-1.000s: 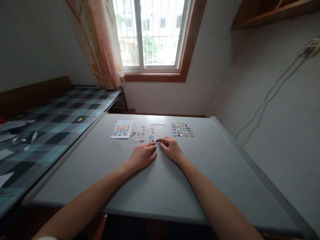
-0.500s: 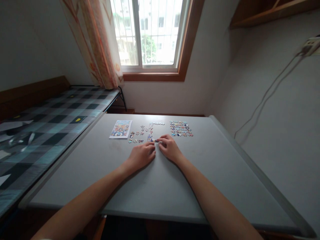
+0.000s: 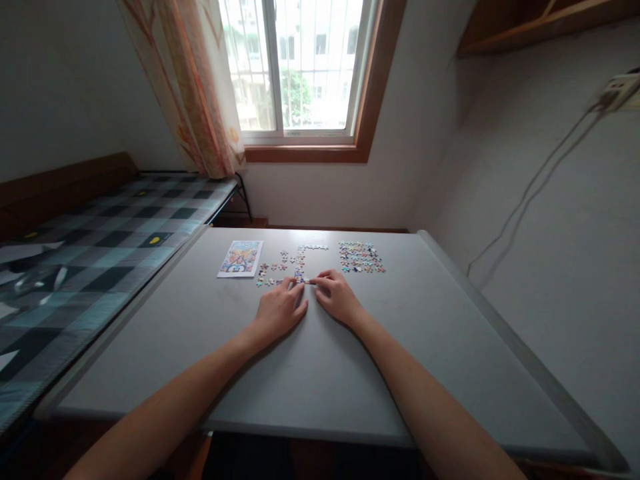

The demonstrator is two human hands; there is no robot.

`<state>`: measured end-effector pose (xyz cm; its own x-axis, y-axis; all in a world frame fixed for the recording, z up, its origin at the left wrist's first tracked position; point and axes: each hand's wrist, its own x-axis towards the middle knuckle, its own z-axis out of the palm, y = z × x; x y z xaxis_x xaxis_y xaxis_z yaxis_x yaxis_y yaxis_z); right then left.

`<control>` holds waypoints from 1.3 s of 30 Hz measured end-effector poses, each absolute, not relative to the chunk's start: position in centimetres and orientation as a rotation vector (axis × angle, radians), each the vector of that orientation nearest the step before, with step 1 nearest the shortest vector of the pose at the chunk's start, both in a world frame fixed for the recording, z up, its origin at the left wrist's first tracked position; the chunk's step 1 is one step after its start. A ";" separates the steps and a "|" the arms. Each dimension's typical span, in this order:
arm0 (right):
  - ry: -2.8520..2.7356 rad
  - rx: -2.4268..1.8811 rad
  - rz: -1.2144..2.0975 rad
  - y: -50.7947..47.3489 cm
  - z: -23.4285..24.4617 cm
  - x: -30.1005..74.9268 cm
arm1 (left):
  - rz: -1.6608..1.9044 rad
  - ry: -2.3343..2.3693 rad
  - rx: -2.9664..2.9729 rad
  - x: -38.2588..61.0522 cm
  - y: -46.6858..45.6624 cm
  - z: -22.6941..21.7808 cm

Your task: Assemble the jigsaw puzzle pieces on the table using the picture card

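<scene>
Joined jigsaw puzzle pieces (image 3: 301, 258) form a bracket-shaped border, with a top row, a left side and a short bottom row. At its lower left corner my left hand (image 3: 281, 307) rests with fingers stretched out, fingertips touching the pieces and the thumb apart. My right hand (image 3: 339, 297) is closed at the right end of the bottom row, its fingertips on a puzzle piece (image 3: 308, 281) that they partly hide. Several loose pieces (image 3: 274, 267) lie left of the border. A denser group of loose pieces (image 3: 361, 257) lies to its right.
A printed picture sheet (image 3: 241, 259) lies on the grey table (image 3: 320, 373) at the left. Beside the table stands a bed (image 3: 115, 247) with a checked cover. A cable (image 3: 530, 183) hangs on the right wall. Beyond the table is a window (image 3: 295, 73).
My left hand's fingers have stretched forward onto the border's lower left corner. My right hand has shifted slightly left, with its fingertips still at the bottom row.
</scene>
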<state>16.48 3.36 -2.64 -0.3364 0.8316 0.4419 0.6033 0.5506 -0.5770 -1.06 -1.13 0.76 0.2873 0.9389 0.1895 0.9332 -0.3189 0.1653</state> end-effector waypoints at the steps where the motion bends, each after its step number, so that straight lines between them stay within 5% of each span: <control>1: -2.068 -1.150 0.401 3.4 -2.6 16.5 | 0.396 1.817 2.503 -1.0 -1.2 0.8; 32: -2.249 -1.249 0.136 3.3 -2.2 15.7 | 0.347 1.812 2.568 -0.8 -1.2 0.5; 39: -2.001 -1.218 0.336 3.3 -2.4 16.3 | 0.361 1.780 2.588 -1.0 -1.1 0.4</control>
